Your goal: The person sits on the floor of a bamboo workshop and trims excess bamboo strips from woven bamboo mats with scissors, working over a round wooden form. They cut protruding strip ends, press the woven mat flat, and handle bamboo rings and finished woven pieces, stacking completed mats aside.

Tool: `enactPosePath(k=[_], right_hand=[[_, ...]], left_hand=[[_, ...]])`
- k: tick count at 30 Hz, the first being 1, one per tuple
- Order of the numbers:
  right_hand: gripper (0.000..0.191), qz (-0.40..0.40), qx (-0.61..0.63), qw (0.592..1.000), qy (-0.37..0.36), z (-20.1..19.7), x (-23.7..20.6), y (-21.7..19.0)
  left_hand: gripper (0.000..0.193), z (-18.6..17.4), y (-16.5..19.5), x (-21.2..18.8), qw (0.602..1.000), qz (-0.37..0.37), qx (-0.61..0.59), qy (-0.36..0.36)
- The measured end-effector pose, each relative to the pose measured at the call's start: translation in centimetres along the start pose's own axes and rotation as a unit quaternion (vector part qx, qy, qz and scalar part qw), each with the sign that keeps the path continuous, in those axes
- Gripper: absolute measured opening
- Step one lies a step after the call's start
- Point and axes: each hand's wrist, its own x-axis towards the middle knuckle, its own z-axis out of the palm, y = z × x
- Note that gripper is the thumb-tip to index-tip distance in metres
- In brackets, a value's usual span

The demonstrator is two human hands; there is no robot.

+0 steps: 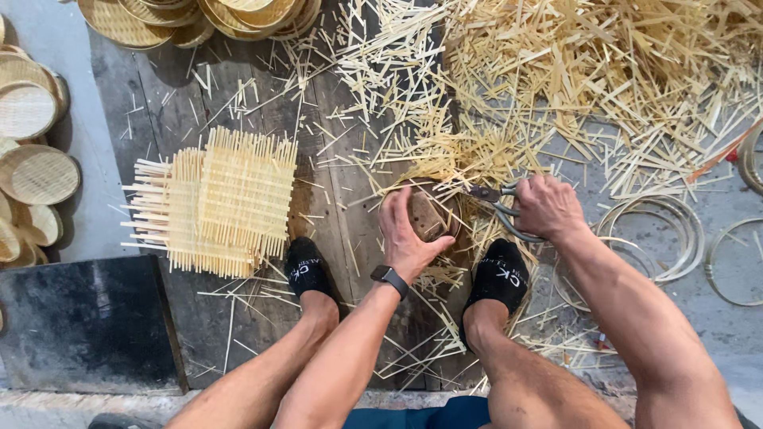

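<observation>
Trimming round woven piece [425, 214] on floor between feet: left hand [407, 238] pressed flat on it, right hand [547, 208] clenched around scissors [497, 202] at rim. Best keep blades close along rim. Beyond, bamboo offcuts [572, 79].

The site was a bamboo-weaving workshop, probably a floor-level craft space. Evidence: worn wooden planks [238, 103] served as the work surface, strewn with cut bamboo splints [604, 71]. A stack of square woven mats [230, 199] lay on them. Finished round woven trays [36, 173] were piled at the edges, and bent hoops [664, 230] lay on the concrete.
</observation>
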Motion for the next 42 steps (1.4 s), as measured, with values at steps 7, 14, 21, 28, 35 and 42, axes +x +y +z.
enactPosePath(k=[7, 14, 21, 28, 35, 42], right_hand=[[0.065, -0.003, -0.037, 0.998, 0.057, -1.0, 0.6, -2.7], [0.04, 0.003, 0.006, 1.0, -0.024, -1.1, 0.1, -0.4], [0.058, -0.011, 0.003, 0.999, 0.039, -2.3, 0.6, -1.8], [0.034, 0.068, 0.051, 0.988, -0.127, -0.7, 0.1, 0.9], [0.079, 0.274, 0.106, 0.952, 0.08, 2.0, -0.5, 3.1], [0.057, 0.214, 0.287, 0.926, 0.119, 1.8, -2.9, -0.2]], left_hand=[[0.105, -0.1, -0.5, 0.3, 0.995, 0.09, 0.033, -0.029], [0.099, -0.7, 1.2, 0.0, 0.998, -0.008, 0.03, -0.056], [0.086, -1.1, 0.9, 0.6, 0.986, 0.099, 0.036, -0.127], [0.084, -2.3, 0.1, 1.1, 0.975, 0.126, 0.023, -0.18], [0.087, -2.4, 1.3, 0.8, 0.986, 0.118, 0.025, -0.114], [0.052, -0.3, -3.8, 3.2, 1.0, 0.009, 0.012, 0.013]])
